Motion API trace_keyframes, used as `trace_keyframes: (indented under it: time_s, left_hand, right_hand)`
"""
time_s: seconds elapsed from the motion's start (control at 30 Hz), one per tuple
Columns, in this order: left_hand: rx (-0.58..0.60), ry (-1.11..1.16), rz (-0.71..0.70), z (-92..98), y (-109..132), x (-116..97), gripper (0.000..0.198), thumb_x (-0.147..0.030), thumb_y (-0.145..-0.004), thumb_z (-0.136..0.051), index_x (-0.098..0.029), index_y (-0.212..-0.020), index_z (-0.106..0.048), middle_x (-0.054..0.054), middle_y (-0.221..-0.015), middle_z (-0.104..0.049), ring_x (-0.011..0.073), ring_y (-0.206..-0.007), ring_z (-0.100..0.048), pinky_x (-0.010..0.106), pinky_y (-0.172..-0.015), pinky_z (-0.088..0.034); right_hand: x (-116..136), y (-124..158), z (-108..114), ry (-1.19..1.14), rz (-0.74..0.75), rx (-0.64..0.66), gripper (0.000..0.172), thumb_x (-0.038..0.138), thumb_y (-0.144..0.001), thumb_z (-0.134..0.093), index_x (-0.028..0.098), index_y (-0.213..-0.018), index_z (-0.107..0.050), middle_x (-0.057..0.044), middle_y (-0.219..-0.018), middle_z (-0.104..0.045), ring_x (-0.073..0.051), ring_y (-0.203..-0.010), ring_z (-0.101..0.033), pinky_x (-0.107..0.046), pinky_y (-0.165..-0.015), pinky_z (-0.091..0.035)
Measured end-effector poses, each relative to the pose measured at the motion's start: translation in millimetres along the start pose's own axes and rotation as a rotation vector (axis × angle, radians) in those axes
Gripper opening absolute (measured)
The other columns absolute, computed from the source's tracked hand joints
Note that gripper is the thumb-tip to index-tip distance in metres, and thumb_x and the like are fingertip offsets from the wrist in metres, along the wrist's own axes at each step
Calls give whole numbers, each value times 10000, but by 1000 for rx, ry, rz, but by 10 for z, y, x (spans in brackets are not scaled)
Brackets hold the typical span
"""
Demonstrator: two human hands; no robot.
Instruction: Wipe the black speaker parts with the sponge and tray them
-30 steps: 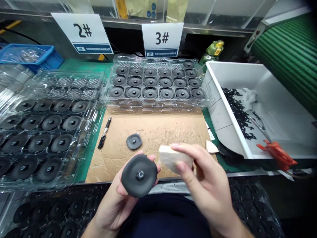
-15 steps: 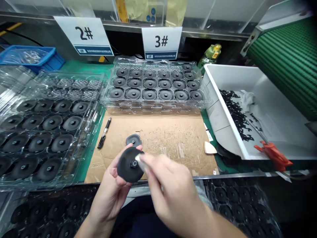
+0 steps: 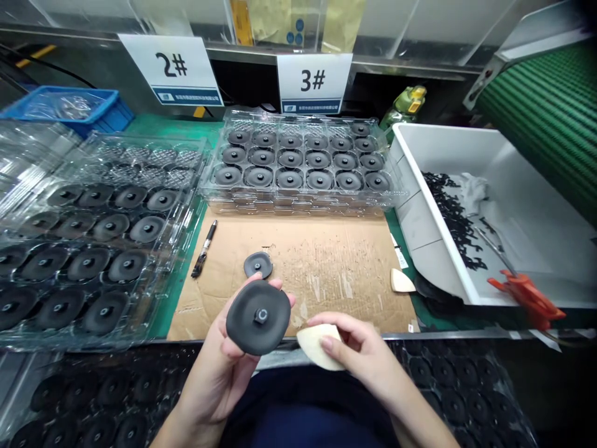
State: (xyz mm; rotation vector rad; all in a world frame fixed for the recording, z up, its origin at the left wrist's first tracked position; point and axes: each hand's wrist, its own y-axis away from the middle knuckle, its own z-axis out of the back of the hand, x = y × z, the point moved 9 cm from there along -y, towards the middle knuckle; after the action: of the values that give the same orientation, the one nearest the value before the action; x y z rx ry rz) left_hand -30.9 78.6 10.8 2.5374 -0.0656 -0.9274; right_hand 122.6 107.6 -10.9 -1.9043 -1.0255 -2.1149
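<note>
Low in the middle of the view, my left hand (image 3: 228, 354) grips a black, roughly round disc (image 3: 275, 314) by its edge. The disc's face, with a short hollow post at its centre, is turned up toward me. Just right of it, my right hand (image 3: 359, 348) pinches a cream-coloured, pointed sponge wedge (image 3: 318, 346) between thumb and fingers, apart from the disc. A second black disc (image 3: 257, 265) lies on the cardboard sheet (image 3: 345, 249) beyond my left fingertips.
Clear plastic trays (image 3: 303, 198) of black discs stand behind the cardboard, others (image 3: 153, 249) at left. A pen (image 3: 205, 249) lies on the cardboard. At right are another sponge wedge (image 3: 402, 281), a white bin (image 3: 527, 186) with small black parts, and orange-handled cutters (image 3: 527, 298).
My right hand has drawn the sponge wedge back from the disc's post, rightward and down, so more of the wedge shows. The disc in my left hand now faces up more fully.
</note>
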Motion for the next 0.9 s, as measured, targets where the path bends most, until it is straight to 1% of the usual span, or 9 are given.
trace_keyframes:
  time_s: [0.17,0.3,0.37,0.43,0.53,0.63,0.7,0.83,0.9]
  left_hand:
    - [-2,5,11,-19,23,40,554,-359,-567,-772,-285,-1092,-614,31,-1161,-639,255,-1027,-605,319,-922,-463]
    - [-6,-20,-9,-57,37,103,519,-326,-619,-749,-284,-1115,-600,25,-1142,-650,224,-1036,-599,266,-898,-468]
    - [-9,-23,36,-55,50,177,441,-307,-680,-706,-276,-1108,-606,8,-1103,-667,202,-1029,-600,234,-873,-472]
    - [-15,-19,120,-28,66,267,397,-302,-697,-693,-271,-1086,-620,-2,-1077,-676,206,-1023,-603,246,-867,-479]
    - [-44,-2,114,26,72,263,416,-268,-647,-737,-284,-1050,-635,-18,-1067,-682,182,-970,-628,230,-832,-505]
    - [10,51,85,-51,59,243,292,-190,-652,-733,-301,-917,-683,-63,-874,-721,97,-762,-668,117,-675,-516]
    - [32,79,125,-90,51,274,202,-215,-681,-711,-293,-867,-701,-61,-823,-723,98,-748,-672,105,-647,-514]
    - [16,39,141,-1,22,261,436,-276,-610,-762,-283,-1033,-655,-16,-1063,-688,181,-971,-632,206,-831,-505]
    - [62,39,140,10,15,257,532,-267,-549,-796,-278,-1058,-641,-4,-1095,-676,190,-999,-619,202,-841,-498]
  right_hand:
    - [296,-15,86,134,130,-127,229,310,-845,-532,216,-1032,-625,-54,-1019,-647,-192,-879,-608,-305,-743,-482]
    - [872,111,70,255,394,-248,256,246,-864,-505,240,-1113,-564,-49,-1034,-629,-177,-841,-604,-289,-693,-503]
    - [1203,210,-136,353,625,-167,312,175,-865,-473,210,-1171,-520,-57,-1034,-626,-167,-864,-591,-289,-757,-502]
    - [1357,244,-398,492,742,-2,324,128,-858,-441,151,-1173,-515,-67,-990,-632,-158,-858,-581,-278,-801,-487]
    - [1270,114,-654,637,641,222,252,107,-853,-437,155,-1054,-581,-34,-921,-634,-134,-835,-577,-236,-779,-473]
    - [1302,0,-603,628,656,73,284,135,-868,-414,147,-1113,-555,-52,-943,-620,-147,-858,-570,-257,-789,-467]
    - [1350,19,-545,576,715,-17,329,156,-884,-384,117,-1188,-506,-78,-982,-611,-158,-884,-562,-279,-830,-455]
    - [1204,132,-558,569,569,217,259,116,-867,-435,172,-1082,-568,-13,-974,-617,-106,-875,-557,-189,-808,-430]
    - [1150,178,-445,645,472,177,250,109,-847,-459,188,-1052,-577,2,-893,-611,-102,-772,-554,-191,-695,-433]
